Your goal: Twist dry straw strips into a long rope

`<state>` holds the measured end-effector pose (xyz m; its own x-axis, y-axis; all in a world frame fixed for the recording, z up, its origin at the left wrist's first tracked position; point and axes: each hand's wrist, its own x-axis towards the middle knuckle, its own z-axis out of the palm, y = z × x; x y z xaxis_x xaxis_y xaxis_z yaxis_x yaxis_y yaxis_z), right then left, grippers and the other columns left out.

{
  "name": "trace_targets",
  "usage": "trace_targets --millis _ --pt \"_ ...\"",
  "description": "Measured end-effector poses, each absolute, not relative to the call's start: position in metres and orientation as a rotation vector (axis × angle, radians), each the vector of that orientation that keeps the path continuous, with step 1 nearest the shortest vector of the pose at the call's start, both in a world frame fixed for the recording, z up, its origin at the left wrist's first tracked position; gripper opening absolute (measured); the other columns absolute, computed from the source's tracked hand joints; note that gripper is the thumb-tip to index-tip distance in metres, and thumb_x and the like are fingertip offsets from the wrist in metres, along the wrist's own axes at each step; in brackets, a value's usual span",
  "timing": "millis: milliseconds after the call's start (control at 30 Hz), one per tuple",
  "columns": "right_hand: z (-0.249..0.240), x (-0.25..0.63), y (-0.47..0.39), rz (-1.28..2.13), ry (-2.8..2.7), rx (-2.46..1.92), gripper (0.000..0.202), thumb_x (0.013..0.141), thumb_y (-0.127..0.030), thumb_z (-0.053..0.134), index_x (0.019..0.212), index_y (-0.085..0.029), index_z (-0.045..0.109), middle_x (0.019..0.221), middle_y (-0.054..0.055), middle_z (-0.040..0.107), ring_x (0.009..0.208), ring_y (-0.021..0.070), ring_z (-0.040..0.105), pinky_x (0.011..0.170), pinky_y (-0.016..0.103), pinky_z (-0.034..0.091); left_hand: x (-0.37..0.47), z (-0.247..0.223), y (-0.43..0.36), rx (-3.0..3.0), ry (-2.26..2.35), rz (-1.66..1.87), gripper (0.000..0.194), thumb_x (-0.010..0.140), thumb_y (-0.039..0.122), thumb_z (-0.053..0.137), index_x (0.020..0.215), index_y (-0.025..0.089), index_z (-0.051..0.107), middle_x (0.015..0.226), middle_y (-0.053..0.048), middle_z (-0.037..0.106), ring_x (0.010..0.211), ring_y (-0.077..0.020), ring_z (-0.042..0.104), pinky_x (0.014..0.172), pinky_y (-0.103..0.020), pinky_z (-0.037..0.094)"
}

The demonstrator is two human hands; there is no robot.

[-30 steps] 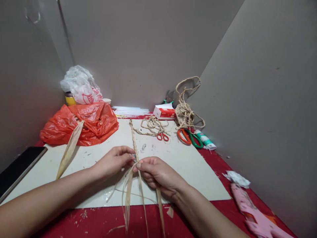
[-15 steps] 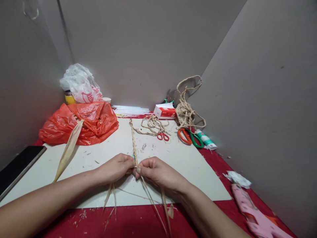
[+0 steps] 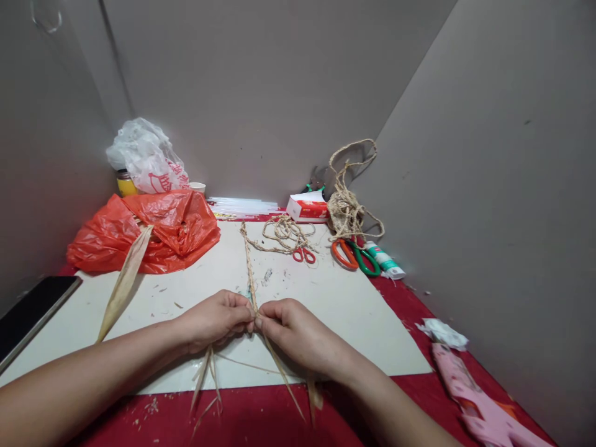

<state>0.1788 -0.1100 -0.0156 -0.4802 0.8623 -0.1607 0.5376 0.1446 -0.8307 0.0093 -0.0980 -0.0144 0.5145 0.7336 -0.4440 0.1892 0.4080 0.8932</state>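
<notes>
- Left hand (image 3: 218,320): fingertips pinch the near end of a straw braid (image 3: 249,273); loose strips (image 3: 201,375) hang below.
- Right hand (image 3: 302,338): thumb and forefinger pinch the same end, just beside the left.
- The braid stretches away across a white board (image 3: 344,323), toward tangled cord (image 3: 284,230) beside red-handled scissors (image 3: 304,255).
</notes>
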Motion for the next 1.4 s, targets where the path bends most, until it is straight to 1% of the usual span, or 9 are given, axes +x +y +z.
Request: trace_targets --millis 233,467,633,833,933,1033,1167,1300,1400 --pt "-0.006 0.189 -0.108 1.210 -2.154 -1.413 0.025 0.082 -0.025 0.044 0.062 -0.014 0.055 0.059 0.000 0.050 0.056 0.0094 0.041 0.050 0.019 0.030 0.008 -0.020 -0.097 1.229 1.067 0.459 0.017 0.072 0.022 0.048 0.058 0.014 0.053 0.042 0.008 0.035 0.038 -0.0039 0.021 0.042 -0.021 0.015" --pt "-0.003 0.176 -0.120 1.747 -1.877 -1.366 0.024 0.084 -0.026 0.038 0.072 -0.015 0.056 0.047 -0.004 0.046 0.036 0.0059 0.032 0.037 0.017 0.025 0.008 -0.030 -0.099 1.273 0.971 0.582 0.021 0.073 0.024 0.051 0.054 0.014 0.051 0.045 0.005 0.042 0.044 -0.0049 0.026 0.046 -0.022 0.018" --pt "-0.012 0.168 -0.131 1.569 -1.973 -1.410 0.024 0.084 -0.022 0.037 0.064 -0.017 0.050 0.051 -0.001 0.053 0.040 0.0079 0.045 0.040 0.018 0.030 0.011 -0.024 -0.102 1.110 0.958 0.576 0.026 0.072 0.026 0.051 0.049 0.016 0.044 0.037 0.008 0.031 0.036 -0.0042 0.019 0.041 -0.023 0.010" --pt "0.001 0.172 -0.141 1.376 -2.218 -1.308 0.028 0.085 -0.021 0.040 0.061 -0.016 0.054 0.053 0.001 0.054 0.047 0.0086 0.042 0.047 0.020 0.030 0.012 -0.017 -0.105 1.085 1.019 0.624 0.013 0.068 0.024 0.059 0.062 0.013 0.057 0.037 0.009 0.035 0.035 -0.0038 0.022 0.041 -0.022 0.012" --pt "0.013 0.178 -0.143 1.556 -2.422 -1.003 0.021 0.082 -0.021 0.047 0.067 -0.015 0.061 0.058 -0.001 0.052 0.051 0.0071 0.040 0.048 0.017 0.029 0.011 -0.017 -0.105 1.072 0.997 0.625 0.018 0.069 0.030 0.061 0.065 0.012 0.059 0.036 0.009 0.034 0.034 -0.0039 0.020 0.040 -0.023 0.010" --pt "0.024 0.191 -0.139 1.879 -2.339 -0.766 0.025 0.082 -0.031 0.052 0.076 -0.011 0.067 0.062 0.000 0.052 0.055 0.0071 0.042 0.052 0.016 0.033 0.009 -0.018 -0.103 1.079 0.960 0.622 0.023 0.070 0.035 0.062 0.066 0.013 0.059 0.037 0.009 0.034 0.033 -0.0039 0.019 0.039 -0.024 0.008" --pt "0.026 0.221 -0.129 2.174 -1.929 -0.781 0.056 0.070 -0.063 0.058 0.077 -0.008 0.069 0.065 0.008 0.060 0.054 0.0126 0.053 0.054 0.022 0.043 0.008 -0.017 -0.102 1.109 0.953 0.610 0.024 0.070 0.036 0.061 0.067 0.013 0.059 0.038 0.009 0.034 0.034 -0.0041 0.019 0.038 -0.024 0.008" --pt "0.019 0.247 -0.129 2.105 -1.915 -0.732 0.066 0.052 -0.079 0.058 0.060 -0.013 0.066 0.055 0.011 0.061 0.050 0.0148 0.057 0.054 0.022 0.045 0.007 -0.020 -0.101 1.201 1.037 0.582 0.026 0.070 0.038 0.061 0.065 0.013 0.058 0.041 0.008 0.037 0.037 -0.0046 0.023 0.041 -0.023 0.012" --pt "0.018 0.256 -0.133 2.020 -2.025 -0.672 0.065 0.052 -0.081 0.055 0.049 -0.017 0.064 0.050 0.012 0.060 0.048 0.0130 0.057 0.053 0.019 0.043 0.006 -0.023 -0.101 1.302 1.040 0.570 0.028 0.070 0.041 0.060 0.065 0.013 0.058 0.047 0.006 0.042 0.043 -0.0056 0.027 0.044 -0.022 0.016"
